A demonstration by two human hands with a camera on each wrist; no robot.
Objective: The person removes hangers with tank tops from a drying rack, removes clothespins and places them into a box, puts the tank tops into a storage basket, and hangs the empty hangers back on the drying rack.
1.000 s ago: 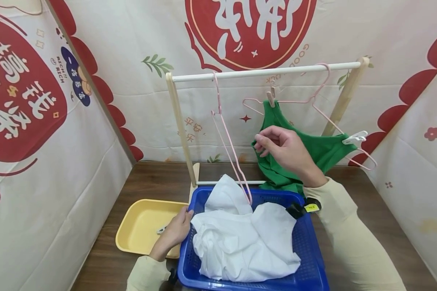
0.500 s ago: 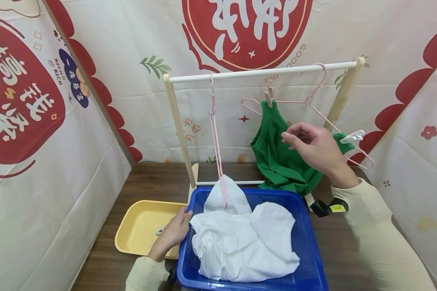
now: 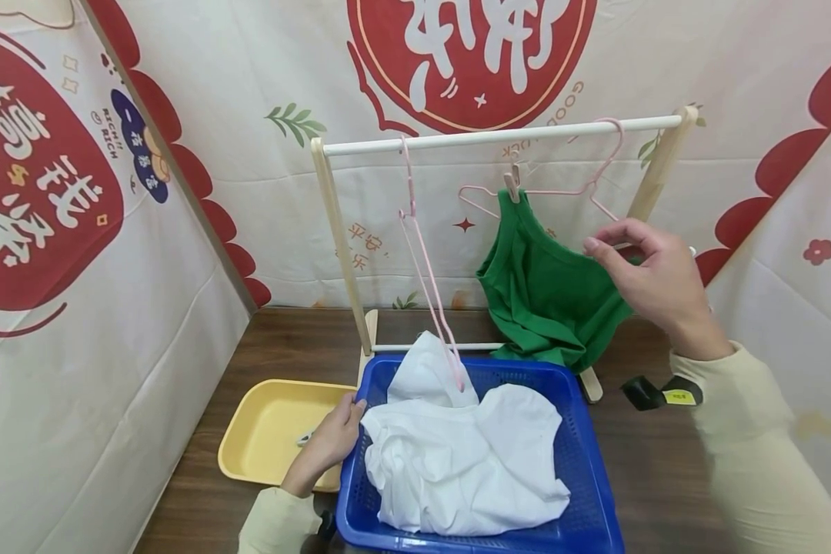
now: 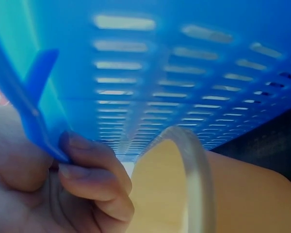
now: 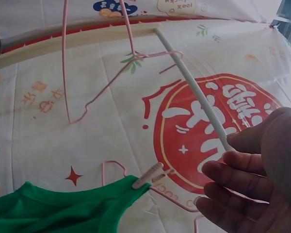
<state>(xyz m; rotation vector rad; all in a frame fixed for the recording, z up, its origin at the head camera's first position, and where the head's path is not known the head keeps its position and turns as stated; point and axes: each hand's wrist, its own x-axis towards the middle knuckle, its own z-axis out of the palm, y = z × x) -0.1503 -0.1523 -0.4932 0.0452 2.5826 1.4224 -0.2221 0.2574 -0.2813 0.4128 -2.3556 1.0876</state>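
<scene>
My left hand [image 3: 332, 438] grips the left rim of a blue plastic basket [image 3: 599, 469], its fingers curled round the edge [image 4: 87, 174]. A crumpled white garment [image 3: 464, 469] lies inside. My right hand [image 3: 654, 273] is raised before the right shoulder of a green sleeveless top [image 3: 554, 300], fingers loosely curled and holding nothing [image 5: 252, 179]. That top hangs from a pink hanger [image 3: 554, 192], with a pale pink clothespin [image 3: 512, 187] at its left shoulder. The hand hides its right shoulder. A second pink hanger [image 3: 412, 196], bare, dangles over the basket.
A rack with a white bar [image 3: 492, 137] and wooden posts stands behind the basket. To the left, a yellow tub [image 3: 263, 431] holds a small clip [image 3: 305, 438]. Printed cloth walls [image 3: 284, 231] enclose the dark wooden table [image 3: 305, 331].
My right hand has moved rightward across the green top, now covering its right shoulder and clip. The bare hanger has swung about. The left hand stays on the basket rim.
</scene>
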